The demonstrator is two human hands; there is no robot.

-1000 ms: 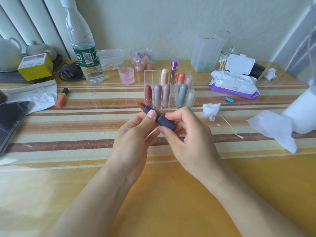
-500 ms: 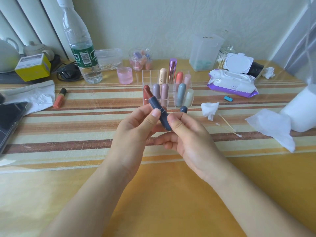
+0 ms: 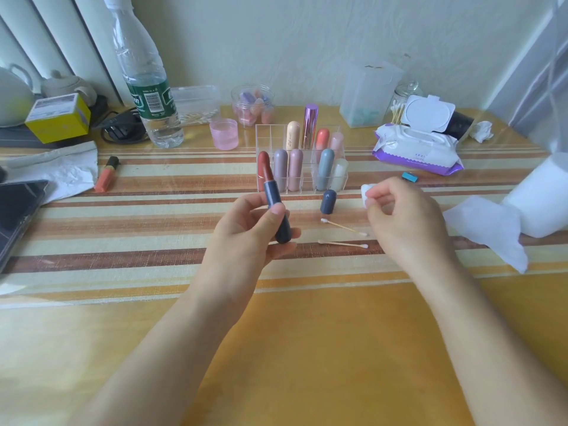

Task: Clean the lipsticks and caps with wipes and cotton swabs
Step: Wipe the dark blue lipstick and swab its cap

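My left hand [image 3: 246,235] grips an uncapped lipstick [image 3: 275,204] with a dark blue tube and brick-red tip pointing up. Its dark blue cap [image 3: 328,202] stands upright on the table in front of the clear organizer [image 3: 270,130], which holds several capped lipsticks. My right hand [image 3: 399,222] pinches a small crumpled white wipe [image 3: 366,192] at its fingertips. Two cotton swabs [image 3: 343,235] lie on the table between my hands. The wipes pack [image 3: 418,149] sits at the back right with its lid open.
A water bottle [image 3: 147,87], pink cup [image 3: 224,133] and jar of sponges [image 3: 253,106] stand at the back. An orange lip tube [image 3: 107,174], tissue and phone [image 3: 15,210] lie at left. A spread wipe [image 3: 488,229] and paper roll [image 3: 541,198] are at right.
The cap came off the lipstick and now stands on the table. My right hand moved right and picked up the crumpled wipe. My left hand raised the lipstick upright.
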